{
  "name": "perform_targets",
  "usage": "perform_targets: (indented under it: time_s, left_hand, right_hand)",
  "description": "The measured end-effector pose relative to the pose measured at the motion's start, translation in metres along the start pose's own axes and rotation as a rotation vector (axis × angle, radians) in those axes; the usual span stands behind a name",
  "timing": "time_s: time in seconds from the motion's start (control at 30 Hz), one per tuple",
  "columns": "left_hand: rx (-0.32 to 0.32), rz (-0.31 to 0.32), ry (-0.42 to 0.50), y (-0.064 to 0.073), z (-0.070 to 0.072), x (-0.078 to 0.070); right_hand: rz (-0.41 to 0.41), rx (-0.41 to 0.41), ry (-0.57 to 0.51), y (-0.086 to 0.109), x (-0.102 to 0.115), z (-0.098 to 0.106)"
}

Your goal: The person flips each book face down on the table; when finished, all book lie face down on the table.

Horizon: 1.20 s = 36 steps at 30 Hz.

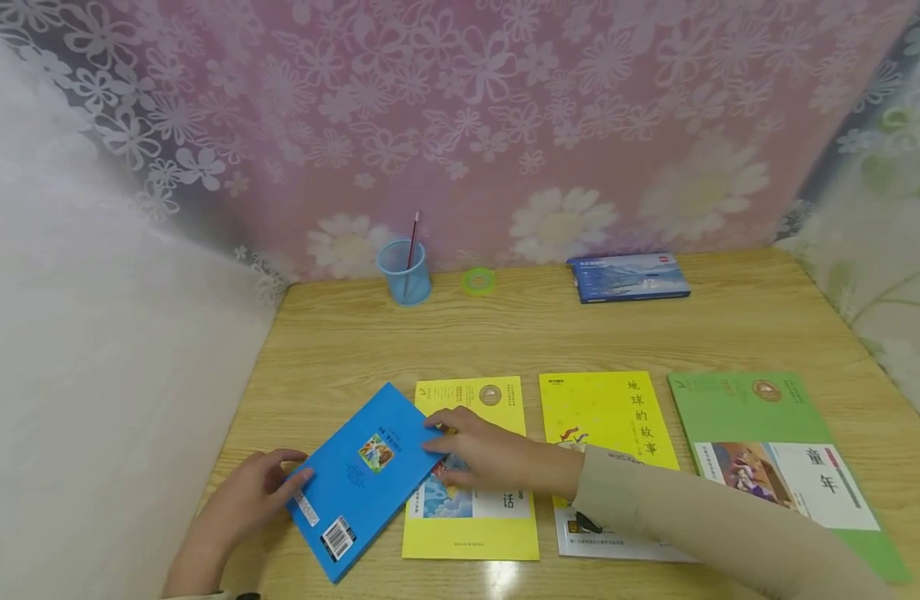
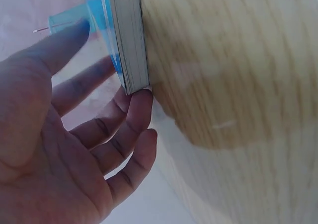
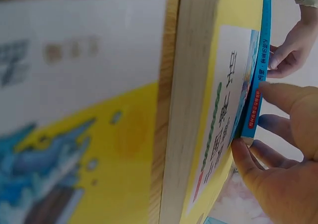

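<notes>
A blue book (image 1: 355, 492) lies slanted, back cover up, with its right corner over a yellow book (image 1: 471, 537). My right hand (image 1: 490, 450) grips its right edge; in the right wrist view, thumb and fingers (image 3: 243, 157) are around a corner by the spine. At the opposite edge, my left hand (image 1: 242, 500) holds the left corner, thumb towards the cover. The left wrist view shows its fingers (image 2: 141, 107) against the corner of the page block. My right forearm passes over a second yellow book (image 1: 591, 404), partly hiding it.
A green book (image 1: 737, 408) lies at the right. Along the back of the wooden table (image 1: 340, 342) stand a blue mesh cup (image 1: 407, 287) with a pencil (image 1: 413, 237), a green tape roll (image 1: 478, 282) and a flat blue box (image 1: 631, 277). Curtains surround the table.
</notes>
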<state>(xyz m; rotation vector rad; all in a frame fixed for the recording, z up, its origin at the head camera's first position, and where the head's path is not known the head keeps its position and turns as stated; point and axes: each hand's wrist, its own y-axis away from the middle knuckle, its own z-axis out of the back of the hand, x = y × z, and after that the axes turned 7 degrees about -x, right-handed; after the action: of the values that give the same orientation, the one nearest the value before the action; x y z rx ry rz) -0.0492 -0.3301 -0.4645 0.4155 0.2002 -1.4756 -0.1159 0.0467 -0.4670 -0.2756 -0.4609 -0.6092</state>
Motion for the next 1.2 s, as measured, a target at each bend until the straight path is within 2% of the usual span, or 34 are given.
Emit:
perform_targets:
  time_s: [0.2, 0.37, 0.53, 0.97, 1.2]
  left_hand:
    - [0.001, 0.004, -0.01, 0.005, -0.001, -0.003]
    - [-0.009, -0.002, 0.002, 0.007, -0.003, -0.003]
    - [-0.002, 0.026, 0.028, 0.011, -0.003, -0.004]
    - [0.032, 0.068, 0.077, 0.022, -0.001, -0.005]
    - [0.035, 0.068, 0.065, 0.025, -0.001, -0.005]
  right_hand:
    - [-0.01, -0.045, 0.019, -0.007, -0.002, -0.002]
    - [-0.007, -0.051, 0.032, -0.012, -0.003, 0.0]
    - [0.007, -0.058, 0.021, -0.019, -0.004, 0.002]
    - [0.021, -0.013, 0.032, -0.052, -0.008, 0.003]
    - [0.041, 0.01, 0.059, -0.064, -0.007, 0.002]
